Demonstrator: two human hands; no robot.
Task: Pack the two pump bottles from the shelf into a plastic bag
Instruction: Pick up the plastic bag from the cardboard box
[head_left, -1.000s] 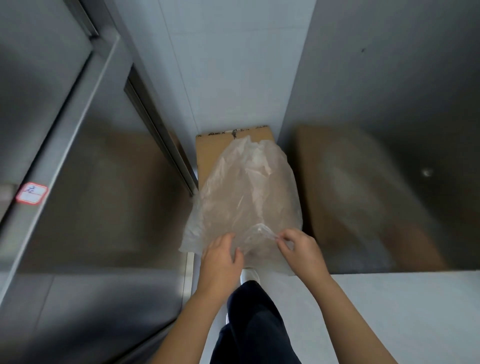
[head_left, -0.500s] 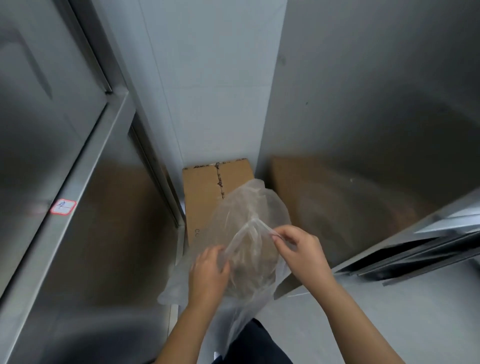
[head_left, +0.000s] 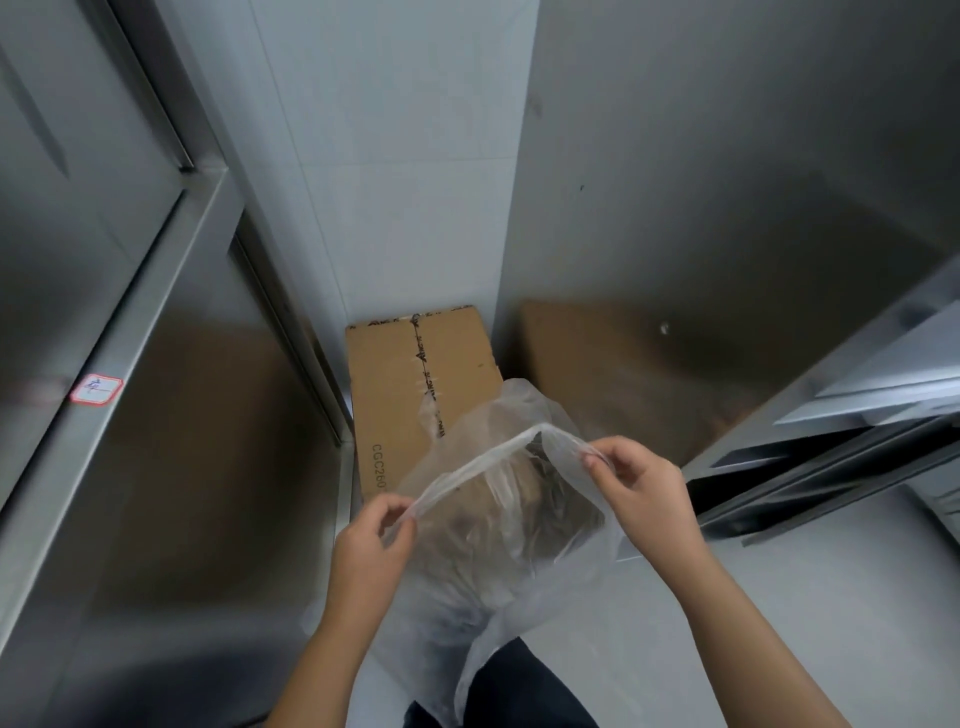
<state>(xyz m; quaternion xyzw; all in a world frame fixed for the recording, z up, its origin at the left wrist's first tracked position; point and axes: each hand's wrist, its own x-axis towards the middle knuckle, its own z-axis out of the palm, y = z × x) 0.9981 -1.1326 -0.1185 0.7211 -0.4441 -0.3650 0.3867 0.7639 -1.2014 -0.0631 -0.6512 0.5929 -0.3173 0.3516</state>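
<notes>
A clear plastic bag (head_left: 498, 540) hangs in front of me, its mouth stretched between both hands. My left hand (head_left: 371, 551) pinches the near-left part of the rim. My right hand (head_left: 636, 486) pinches the far-right part of the rim. The rim edge runs taut between them and the mouth gapes a little. The bag's body sags down toward my dark trouser leg (head_left: 514, 691). No pump bottle shows in this view.
A cardboard box (head_left: 410, 395) lies on the floor by the tiled wall. A steel cabinet (head_left: 135, 415) with a small red-edged label (head_left: 96, 389) stands on the left. Steel panels and a shelf edge (head_left: 831, 431) stand on the right.
My hands have moved apart and risen, pulling the bag's rim taut and its mouth wider. The camera has tilted up, so more of the box and the right shelf shows.
</notes>
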